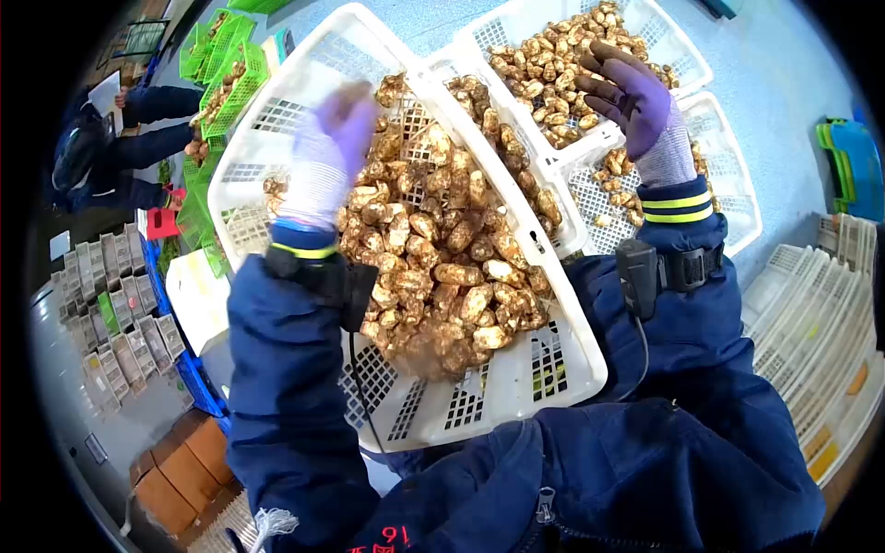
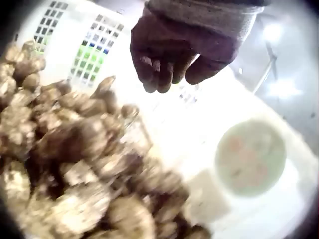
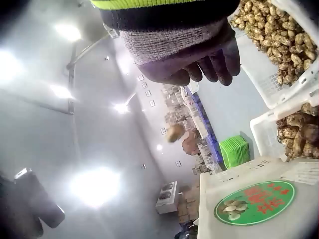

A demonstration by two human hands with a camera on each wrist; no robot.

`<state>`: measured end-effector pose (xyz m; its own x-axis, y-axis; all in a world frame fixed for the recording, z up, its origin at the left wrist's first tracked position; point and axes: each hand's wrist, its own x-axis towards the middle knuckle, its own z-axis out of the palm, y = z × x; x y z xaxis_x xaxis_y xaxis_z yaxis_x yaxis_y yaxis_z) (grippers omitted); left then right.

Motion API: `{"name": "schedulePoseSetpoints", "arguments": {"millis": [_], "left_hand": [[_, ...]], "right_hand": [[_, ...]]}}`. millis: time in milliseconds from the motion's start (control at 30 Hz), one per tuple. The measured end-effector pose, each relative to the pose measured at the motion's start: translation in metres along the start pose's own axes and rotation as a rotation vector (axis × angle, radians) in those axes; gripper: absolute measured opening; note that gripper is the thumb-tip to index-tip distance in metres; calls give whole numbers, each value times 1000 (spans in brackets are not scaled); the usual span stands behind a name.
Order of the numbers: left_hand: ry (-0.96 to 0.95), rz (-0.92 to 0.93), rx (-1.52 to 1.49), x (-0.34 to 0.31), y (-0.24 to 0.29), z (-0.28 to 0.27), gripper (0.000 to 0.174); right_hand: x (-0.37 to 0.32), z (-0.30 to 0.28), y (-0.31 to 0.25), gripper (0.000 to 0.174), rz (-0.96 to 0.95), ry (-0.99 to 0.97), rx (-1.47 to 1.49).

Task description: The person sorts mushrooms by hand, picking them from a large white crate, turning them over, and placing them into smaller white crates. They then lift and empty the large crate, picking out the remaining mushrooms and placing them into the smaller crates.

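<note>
Both hands wear purple-palmed knit gloves stained with dirt. Blurred in the head view, my left hand (image 1: 343,134) hovers over the far left part of a large white basket (image 1: 562,359), holding nothing visible. Knobbly brown-and-white produce, like muddy mushrooms or tubers (image 1: 438,240), is heaped in that basket. The left wrist view shows the left fingers (image 2: 165,74) hanging loosely bent beside the heap. My right hand (image 1: 643,111) is raised over the baskets at the back right, fingers extended and loosely spread. A small brown lump (image 3: 174,133) appears in mid-air below it in the right wrist view.
Behind the large basket stand a white basket of smaller pieces (image 1: 678,41) and a part-filled one (image 1: 733,180). Stacked white baskets (image 1: 807,332) are at right. Green baskets (image 1: 221,69) and a person in dark clothes (image 1: 111,147) are at left.
</note>
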<state>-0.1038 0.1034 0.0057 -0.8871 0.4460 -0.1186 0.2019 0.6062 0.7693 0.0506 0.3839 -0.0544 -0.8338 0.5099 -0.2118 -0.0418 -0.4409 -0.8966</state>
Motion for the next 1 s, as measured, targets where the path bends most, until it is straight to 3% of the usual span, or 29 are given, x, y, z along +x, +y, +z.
{"name": "schedulePoseSetpoints", "arguments": {"millis": [33, 67, 100, 133, 167, 233, 300, 500, 567, 633, 667, 700, 733, 800, 833, 900, 967, 1000], "left_hand": [[-117, -168, 184, -9, -2, 14, 39], [-133, -133, 317, -16, 1, 32, 45], [-71, 303, 586, -4, -37, 50, 48], [-309, 73, 730, -1, -8, 59, 49], [-305, 20, 814, 4, -11, 73, 48], [-453, -175, 804, 7, 14, 67, 51], [-351, -173, 529, 5, -12, 65, 51], [-273, -132, 690, 2, -14, 81, 39], [-172, -117, 459, -9, -19, 70, 37], [-108, -107, -141, -12, -49, 41, 32], [-157, -280, -660, -20, -40, 6, 32], [-55, 153, -328, -31, -55, -17, 40], [-69, -88, -953, -28, -65, -51, 48], [150, -173, -1127, -35, -73, -98, 49], [91, -155, -1134, -35, -87, -118, 45], [311, -281, -561, -26, -88, -117, 41], [291, -303, 68, -24, -74, -88, 33], [258, -269, 206, -17, -85, -77, 33]], "right_hand": [[-1, 1, 2, 34, 9, 1, -10], [-3, 3, 4, 34, 9, -34, 1], [-2, 4, 4, 35, 1, -73, 10], [1, 3, 7, 35, 1, -86, 1], [3, 2, 9, 36, 5, -91, 10], [2, 3, 6, 37, 43, -37, -27], [6, -3, 12, 40, 11, -118, -16], [6, 6, 9, 45, 65, -80, -88], [7, 5, 13, 38, 47, -58, -60], [8, 0, 14, 38, 61, -75, -27], [8, 1, 14, 39, 53, -71, -30], [8, 2, 13, 39, 42, -70, -35], [8, 2, 13, 39, 41, -78, -37], [9, 4, 15, 39, 39, -99, -39], [9, 5, 16, 41, 48, -96, -46], [9, 5, 14, 45, 63, -85, -66], [8, 2, 14, 45, 58, -102, -64], [8, 1, 14, 45, 55, -99, -71]]}}
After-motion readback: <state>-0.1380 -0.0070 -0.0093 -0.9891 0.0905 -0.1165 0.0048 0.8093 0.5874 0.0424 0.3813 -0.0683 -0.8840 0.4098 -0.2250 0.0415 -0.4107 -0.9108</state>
